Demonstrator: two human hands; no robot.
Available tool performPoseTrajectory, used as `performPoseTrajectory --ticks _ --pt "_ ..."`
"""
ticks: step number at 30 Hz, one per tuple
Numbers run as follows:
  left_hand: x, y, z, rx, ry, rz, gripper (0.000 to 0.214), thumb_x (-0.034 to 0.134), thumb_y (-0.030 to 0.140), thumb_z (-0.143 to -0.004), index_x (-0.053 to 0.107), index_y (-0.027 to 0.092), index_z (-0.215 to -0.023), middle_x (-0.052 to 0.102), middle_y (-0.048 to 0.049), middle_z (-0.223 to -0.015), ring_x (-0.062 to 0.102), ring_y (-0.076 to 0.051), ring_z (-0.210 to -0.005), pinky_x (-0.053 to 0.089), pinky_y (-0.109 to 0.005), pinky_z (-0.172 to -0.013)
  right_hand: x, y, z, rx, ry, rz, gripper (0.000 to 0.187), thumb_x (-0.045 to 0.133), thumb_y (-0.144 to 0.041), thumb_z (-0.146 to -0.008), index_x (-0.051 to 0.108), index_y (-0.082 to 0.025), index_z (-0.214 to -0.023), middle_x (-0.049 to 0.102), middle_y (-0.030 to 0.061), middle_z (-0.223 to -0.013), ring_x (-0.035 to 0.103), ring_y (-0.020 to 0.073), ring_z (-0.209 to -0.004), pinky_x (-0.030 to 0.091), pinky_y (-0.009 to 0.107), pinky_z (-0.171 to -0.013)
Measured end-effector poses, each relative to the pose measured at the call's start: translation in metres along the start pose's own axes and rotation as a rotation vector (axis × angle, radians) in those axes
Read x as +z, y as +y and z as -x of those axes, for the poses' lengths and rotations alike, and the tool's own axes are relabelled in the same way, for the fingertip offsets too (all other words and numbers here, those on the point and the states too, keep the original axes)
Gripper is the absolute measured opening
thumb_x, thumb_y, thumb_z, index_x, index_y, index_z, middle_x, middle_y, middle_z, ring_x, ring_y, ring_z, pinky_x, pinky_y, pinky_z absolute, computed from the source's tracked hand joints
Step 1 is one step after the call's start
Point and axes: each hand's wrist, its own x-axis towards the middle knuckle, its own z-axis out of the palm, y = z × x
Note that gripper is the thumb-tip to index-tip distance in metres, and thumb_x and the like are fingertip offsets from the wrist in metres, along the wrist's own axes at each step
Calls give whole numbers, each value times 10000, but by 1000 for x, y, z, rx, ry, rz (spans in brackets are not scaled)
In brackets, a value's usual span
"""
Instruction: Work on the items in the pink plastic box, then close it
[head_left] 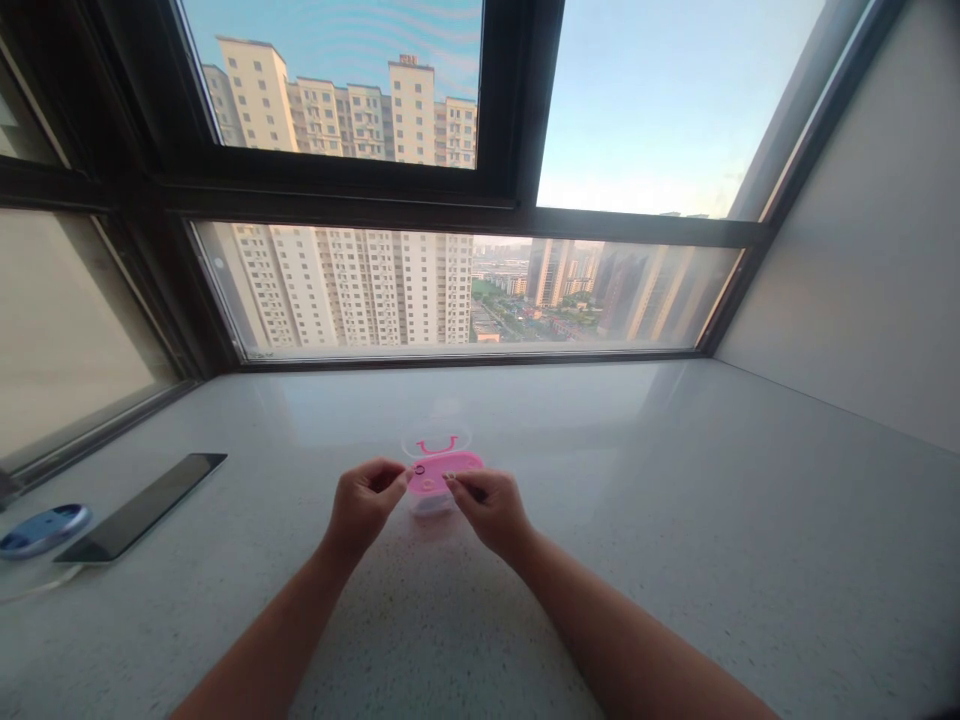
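Note:
A small clear plastic box with a pink top (454, 462) and a pink handle (437, 446) stands on the white speckled counter. My left hand (365, 502) is closed in a pinch at the box's left edge. Right by its fingertips is a small dark ring (419, 469); whether the fingers hold it or it lies on the pink top, I cannot tell. Over the right part of the top, my right hand (491, 505) pinches a tiny pale thing (449, 476) too small to name. My fingers partly cover the box.
To the left on the counter (675, 560) lie a dark phone-like slab (146, 508) with a white cable and a round bluish metallic object (45, 530). A dark-framed window (360, 210) rises behind the counter, and a white wall (870, 240) bounds the right side.

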Motion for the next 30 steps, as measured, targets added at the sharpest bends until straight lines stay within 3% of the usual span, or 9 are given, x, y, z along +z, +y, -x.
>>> performPoseTrajectory --ticks 5,14,30 --pt "0 0 1 28 -17 -12 183 634 308 -699 681 135 -669 626 -4 -552 520 -103 -490 404 -182 -444 0 0 -1 13 2 -1 350 482 -325 -841 639 -131 -596 351 -31 -497 282 87 -489 229 221 -472" --pt "-2 0 2 30 -83 -37 173 613 284 -722 687 128 -704 666 -24 -634 573 -130 -589 447 -201 -550 4 6 -1 17 29 -34 295 476 -291 -835 687 -118 -721 553 16 -586 401 97 -508 321 206 -490" --pt "0 3 4 32 -99 10 184 616 286 -730 627 121 -651 541 20 -548 454 -84 -518 368 -180 -487 2 5 0 12 11 -36 285 500 -307 -839 661 -112 -706 448 -16 -536 333 86 -494 275 210 -475"
